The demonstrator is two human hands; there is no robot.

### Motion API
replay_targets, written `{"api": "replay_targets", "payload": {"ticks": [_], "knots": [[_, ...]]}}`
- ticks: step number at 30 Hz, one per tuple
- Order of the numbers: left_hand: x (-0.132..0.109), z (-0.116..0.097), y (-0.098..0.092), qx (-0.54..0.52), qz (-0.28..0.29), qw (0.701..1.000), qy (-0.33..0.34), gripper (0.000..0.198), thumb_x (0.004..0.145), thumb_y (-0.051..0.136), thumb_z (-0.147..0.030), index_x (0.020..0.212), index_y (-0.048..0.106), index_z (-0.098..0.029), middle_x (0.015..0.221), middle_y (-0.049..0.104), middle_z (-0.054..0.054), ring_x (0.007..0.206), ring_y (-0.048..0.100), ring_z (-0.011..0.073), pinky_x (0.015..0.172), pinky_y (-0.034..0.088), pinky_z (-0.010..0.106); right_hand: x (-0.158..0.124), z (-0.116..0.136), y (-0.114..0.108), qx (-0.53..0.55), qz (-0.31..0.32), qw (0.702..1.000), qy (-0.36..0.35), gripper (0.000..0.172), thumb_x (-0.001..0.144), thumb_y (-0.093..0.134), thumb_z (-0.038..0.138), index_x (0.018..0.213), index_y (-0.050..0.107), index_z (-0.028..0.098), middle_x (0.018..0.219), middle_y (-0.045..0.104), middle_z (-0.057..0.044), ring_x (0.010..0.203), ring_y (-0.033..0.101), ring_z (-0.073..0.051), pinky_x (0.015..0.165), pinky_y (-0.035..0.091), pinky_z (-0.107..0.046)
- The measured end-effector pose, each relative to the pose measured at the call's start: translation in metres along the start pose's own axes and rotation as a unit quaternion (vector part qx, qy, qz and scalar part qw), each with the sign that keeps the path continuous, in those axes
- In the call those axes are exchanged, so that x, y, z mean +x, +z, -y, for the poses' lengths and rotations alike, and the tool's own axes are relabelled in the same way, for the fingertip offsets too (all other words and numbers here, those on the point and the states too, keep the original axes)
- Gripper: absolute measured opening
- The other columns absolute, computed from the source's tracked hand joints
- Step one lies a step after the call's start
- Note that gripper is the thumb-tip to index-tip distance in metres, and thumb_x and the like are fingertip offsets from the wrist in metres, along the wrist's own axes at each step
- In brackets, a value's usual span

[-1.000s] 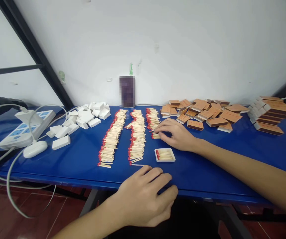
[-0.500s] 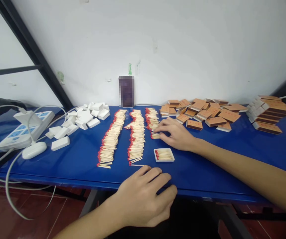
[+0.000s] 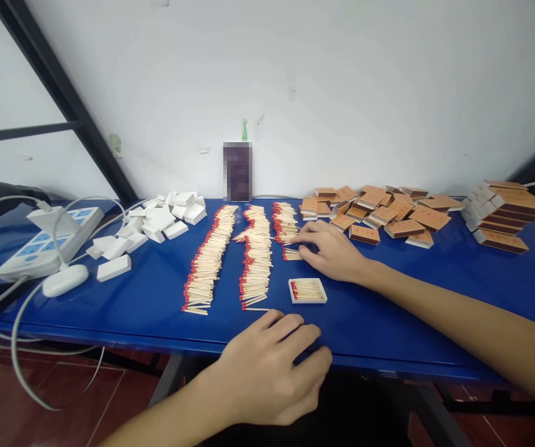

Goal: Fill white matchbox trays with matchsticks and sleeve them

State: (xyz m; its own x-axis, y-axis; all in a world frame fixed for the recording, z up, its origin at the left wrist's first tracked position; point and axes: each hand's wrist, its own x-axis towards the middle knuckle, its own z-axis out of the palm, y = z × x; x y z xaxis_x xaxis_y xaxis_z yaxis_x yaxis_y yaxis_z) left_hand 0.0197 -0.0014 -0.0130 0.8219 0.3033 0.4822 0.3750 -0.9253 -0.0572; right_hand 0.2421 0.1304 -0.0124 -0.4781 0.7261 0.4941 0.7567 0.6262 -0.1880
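My right hand (image 3: 330, 251) is at the near end of the right-hand row of red-tipped matches (image 3: 285, 220). Its thumb and forefinger are closed on matches there, though the fingertips partly hide them. Just in front of that hand lies a white matchbox tray (image 3: 308, 301), holding a layer of matches with their heads to the left. My left hand (image 3: 274, 366) rests at the table's front edge, fingers loosely bent and apart, with nothing in it. Past its knuckles run the middle row of matches (image 3: 256, 261) and the left row of matches (image 3: 209, 261).
White matchbox trays (image 3: 158, 217) are heaped at the back left, beside a power strip (image 3: 46, 245) with cables and a white adapter (image 3: 65, 281). Orange-brown matchboxes (image 3: 383, 214) lie piled at the back right, near a matchbox stack (image 3: 504, 214). A blurred dark rectangle (image 3: 238, 172) leans on the wall.
The right hand's fingertips have shifted slightly, leaving a small gap in the right row above its nearest matches. The left hand and the tray look unchanged.
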Motion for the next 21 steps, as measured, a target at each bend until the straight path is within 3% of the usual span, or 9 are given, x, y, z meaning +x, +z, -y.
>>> {"api": "replay_targets", "payload": {"ticks": [21], "knots": [[0.0005, -0.0004, -0.0009, -0.001, -0.009, 1.0, -0.001, 0.018, 0.093, 0.052, -0.024, 0.104, 0.064, -0.016, 0.106, 0.067, 0.008, 0.098, 0.061, 0.0226, 0.082, 0.05, 0.035, 0.0017, -0.0005, -0.0011, 0.032, -0.003, 0.999, -0.015, 0.017, 0.087, 0.053, 0.018, 0.088, 0.07, 0.019, 0.089, 0.068, -0.007, 0.086, 0.059, -0.024, 0.081, 0.044, -0.039]]}}
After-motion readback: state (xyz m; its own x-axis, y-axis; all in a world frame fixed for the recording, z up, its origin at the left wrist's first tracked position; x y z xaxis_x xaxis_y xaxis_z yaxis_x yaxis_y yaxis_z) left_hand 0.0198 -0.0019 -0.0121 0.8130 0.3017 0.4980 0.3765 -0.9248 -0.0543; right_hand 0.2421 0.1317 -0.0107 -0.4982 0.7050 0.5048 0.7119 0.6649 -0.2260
